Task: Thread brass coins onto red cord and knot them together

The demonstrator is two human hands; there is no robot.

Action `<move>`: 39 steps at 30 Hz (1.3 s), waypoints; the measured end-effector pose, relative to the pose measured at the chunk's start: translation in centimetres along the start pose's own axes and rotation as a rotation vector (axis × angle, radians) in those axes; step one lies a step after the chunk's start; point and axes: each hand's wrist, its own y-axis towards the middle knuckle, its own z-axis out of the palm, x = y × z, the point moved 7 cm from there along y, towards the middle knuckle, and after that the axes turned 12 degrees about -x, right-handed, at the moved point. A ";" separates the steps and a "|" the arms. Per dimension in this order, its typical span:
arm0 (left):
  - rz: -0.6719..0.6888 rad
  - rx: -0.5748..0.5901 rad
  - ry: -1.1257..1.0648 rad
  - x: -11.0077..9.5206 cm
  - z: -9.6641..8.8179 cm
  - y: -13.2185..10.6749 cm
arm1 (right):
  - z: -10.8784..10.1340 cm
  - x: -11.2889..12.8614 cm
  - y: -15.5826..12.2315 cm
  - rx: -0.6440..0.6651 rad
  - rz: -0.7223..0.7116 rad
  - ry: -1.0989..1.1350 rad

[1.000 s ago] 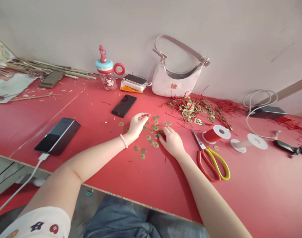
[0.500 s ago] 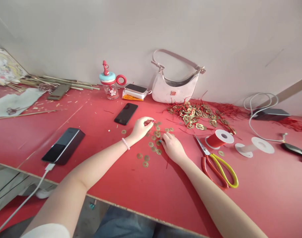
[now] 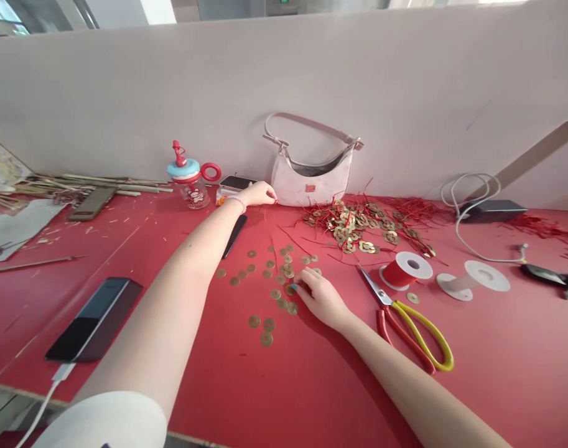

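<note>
Round, brassy, holed coins point(image 3: 288, 274) lay scattered on the table point(image 3: 218, 373); the right hand point(image 3: 321, 298) rested at them, grip indeterminate. The left hand point(image 3: 259, 193), well apart, pinched red cord point(image 3: 276, 201) beside the bag point(image 3: 311, 186). Red surface extended from coins to front edge point(image 3: 195, 440).

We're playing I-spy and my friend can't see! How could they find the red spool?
On the red table, find the pale handbag by the wall, then the heap of coins in front. Nearer and right of that heap, beside the scissors, is the spool. It's wound in bright red, while the pale spool to its right isn't.
</note>
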 end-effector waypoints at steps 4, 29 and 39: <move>-0.003 0.174 0.147 1.6 0.6 0.7 | 0.2 -0.1 0.0 0.012 -0.006 0.018; -0.115 0.036 -0.334 -9.9 3.5 -17.9 | -1.0 2.1 -0.5 -0.039 -0.180 0.230; -0.515 -0.147 -0.763 -6.4 2.8 -20.1 | -1.4 0.7 -0.6 -0.238 0.054 0.304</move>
